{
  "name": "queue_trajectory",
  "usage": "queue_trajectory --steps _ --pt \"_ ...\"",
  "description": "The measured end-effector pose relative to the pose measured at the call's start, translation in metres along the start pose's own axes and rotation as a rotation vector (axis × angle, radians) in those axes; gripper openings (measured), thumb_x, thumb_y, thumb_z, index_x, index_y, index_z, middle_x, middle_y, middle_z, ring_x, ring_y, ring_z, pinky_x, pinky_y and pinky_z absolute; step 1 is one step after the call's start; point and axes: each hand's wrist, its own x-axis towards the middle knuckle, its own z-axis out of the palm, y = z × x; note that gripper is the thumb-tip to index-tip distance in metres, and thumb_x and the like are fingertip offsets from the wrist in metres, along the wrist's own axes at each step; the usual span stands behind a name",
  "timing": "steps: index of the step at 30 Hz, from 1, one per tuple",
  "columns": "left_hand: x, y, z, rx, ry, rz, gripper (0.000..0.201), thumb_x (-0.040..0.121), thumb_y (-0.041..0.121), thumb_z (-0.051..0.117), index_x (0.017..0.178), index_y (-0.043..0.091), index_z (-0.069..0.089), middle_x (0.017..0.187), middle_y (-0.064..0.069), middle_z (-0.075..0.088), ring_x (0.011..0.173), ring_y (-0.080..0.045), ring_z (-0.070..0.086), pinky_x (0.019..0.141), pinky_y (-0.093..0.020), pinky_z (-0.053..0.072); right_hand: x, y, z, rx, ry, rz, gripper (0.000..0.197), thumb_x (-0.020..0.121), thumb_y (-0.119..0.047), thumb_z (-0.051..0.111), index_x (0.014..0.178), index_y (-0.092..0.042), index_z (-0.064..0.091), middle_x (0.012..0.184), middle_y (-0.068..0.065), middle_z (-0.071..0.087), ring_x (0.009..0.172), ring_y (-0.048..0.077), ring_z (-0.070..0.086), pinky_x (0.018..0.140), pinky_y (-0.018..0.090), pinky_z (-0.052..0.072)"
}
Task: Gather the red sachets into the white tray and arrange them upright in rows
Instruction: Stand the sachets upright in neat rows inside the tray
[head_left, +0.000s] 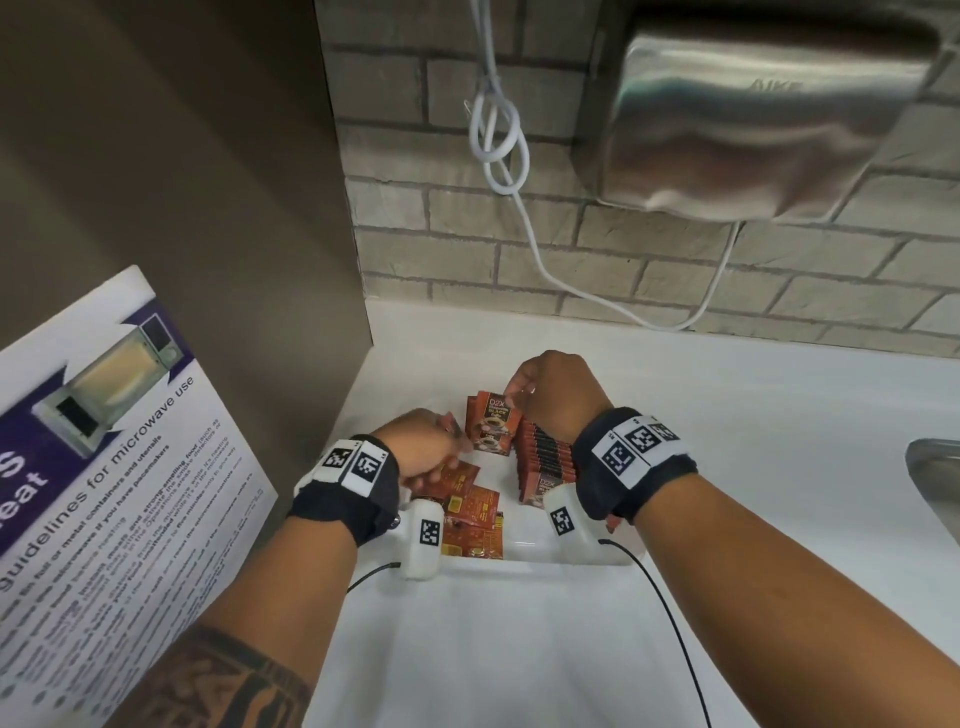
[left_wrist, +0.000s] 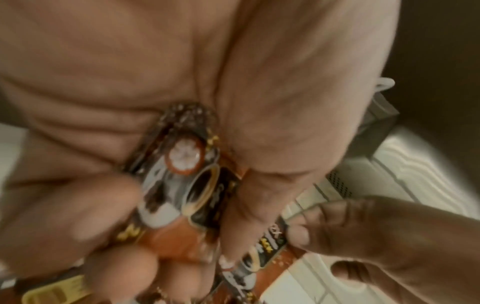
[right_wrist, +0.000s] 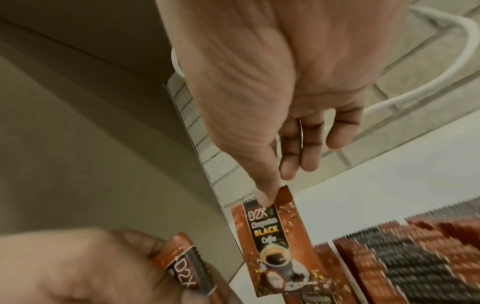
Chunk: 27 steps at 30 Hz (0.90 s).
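The white tray (head_left: 530, 552) sits on a white counter between my wrists. A row of red sachets (head_left: 545, 453) stands upright along its right side, also seen in the right wrist view (right_wrist: 415, 259). My right hand (head_left: 517, 395) pinches the top edge of one red sachet (head_left: 491, 423) (right_wrist: 278, 236) and holds it upright at the far end of the row. My left hand (head_left: 452, 441) grips a few more sachets (left_wrist: 187, 185) just left of it. Several loose sachets (head_left: 472, 512) lie flat in the tray's left part.
A microwave guidelines poster (head_left: 119, 457) leans on a brown panel at the left. Behind the counter is a brick wall with a steel hand dryer (head_left: 769, 119) and a dangling white cable (head_left: 498, 140). A metal sink edge (head_left: 935, 483) shows at the far right.
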Motion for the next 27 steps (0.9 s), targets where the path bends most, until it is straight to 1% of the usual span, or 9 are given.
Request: queue_trajectory --steps 2,5,9,12,15,18,21,24,27 --pt "0.003 0.004 0.01 0.134 -0.089 -0.046 0.032 0.095 0.035 0.058 0.113 0.01 0.067 0.08 -0.002 0.061 0.053 -0.014 0.047 0.042 -0.02 0.034 0.006 -0.002 0.013 -0.124 -0.012 0.035 0.017 0.087 -0.02 0.06 0.085 -0.025 0.076 0.093 -0.007 0.067 0.095 0.018 0.061 0.089 0.037 0.05" --pt "0.011 0.012 0.023 0.123 -0.108 -0.081 0.025 0.098 0.025 0.053 0.117 0.015 0.066 0.078 -0.002 0.062 0.046 -0.011 0.046 0.039 -0.018 0.031 0.017 -0.001 0.031 -0.318 -0.046 0.046 0.023 0.089 -0.025 0.053 0.098 -0.022 0.074 0.106 0.0 0.06 0.102 0.021 0.056 0.087 0.037 0.049" --pt "0.016 0.021 0.027 0.21 -0.116 -0.121 0.013 0.101 0.019 0.051 0.091 0.018 0.059 0.045 0.006 0.056 0.028 -0.007 0.041 0.034 -0.012 0.029 0.026 0.001 0.042 -0.434 -0.12 0.07 0.021 0.089 -0.025 0.049 0.09 -0.013 0.066 0.1 0.003 0.051 0.101 0.024 0.05 0.082 0.036 0.048" --pt "0.025 0.022 0.028 0.265 -0.118 -0.148 0.02 0.101 0.021 0.053 0.084 0.011 0.059 0.059 0.002 0.06 0.039 -0.01 0.045 0.039 -0.016 0.033 0.032 0.002 0.047 -0.484 -0.161 0.077 0.02 0.09 -0.027 0.045 0.078 -0.015 0.055 0.088 0.001 0.044 0.099 0.024 0.049 0.075 0.035 0.039" --pt "0.032 0.021 0.029 0.274 -0.125 -0.172 0.023 0.1 0.02 0.053 0.081 0.009 0.06 0.057 0.002 0.06 0.042 -0.011 0.045 0.041 -0.016 0.032 0.035 0.004 0.05 -0.495 -0.177 0.068 0.025 0.091 -0.027 0.047 0.096 -0.019 0.071 0.094 0.001 0.042 0.091 0.02 0.039 0.075 0.035 0.037" --pt "0.033 0.023 0.029 0.306 -0.138 -0.169 0.024 0.101 0.02 0.052 0.081 0.008 0.06 0.053 0.002 0.058 0.04 -0.011 0.044 0.042 -0.017 0.032 0.035 0.006 0.05 -0.452 -0.157 0.055 0.026 0.092 -0.028 0.05 0.105 -0.02 0.072 0.101 0.001 0.046 0.099 0.022 0.045 0.081 0.036 0.042" --pt "0.032 0.025 0.029 0.325 -0.143 -0.167 0.028 0.102 0.019 0.05 0.076 0.01 0.057 0.038 0.006 0.053 0.032 -0.009 0.041 0.038 -0.015 0.031 0.033 0.006 0.05 -0.423 -0.151 0.047 0.023 0.09 -0.025 0.054 0.102 -0.022 0.074 0.107 0.002 0.054 0.106 0.024 0.052 0.088 0.038 0.048" --pt "0.032 0.027 0.03 0.333 -0.15 -0.167 0.028 0.103 0.019 0.049 0.077 0.01 0.057 0.036 0.007 0.051 0.034 -0.009 0.041 0.038 -0.014 0.031 0.032 0.005 0.048 -0.402 -0.144 0.036 0.017 0.085 -0.023 0.064 0.098 -0.026 0.074 0.109 0.0 0.058 0.107 0.023 0.055 0.093 0.04 0.05" --pt "0.032 0.026 0.03 0.325 -0.153 -0.174 0.028 0.102 0.021 0.05 0.078 0.01 0.057 0.035 0.008 0.052 0.031 -0.008 0.041 0.037 -0.012 0.031 0.031 0.005 0.043 -0.31 -0.128 0.047 0.015 0.078 -0.02 0.076 0.081 -0.034 0.07 0.107 -0.004 0.059 0.103 0.02 0.056 0.095 0.041 0.048"
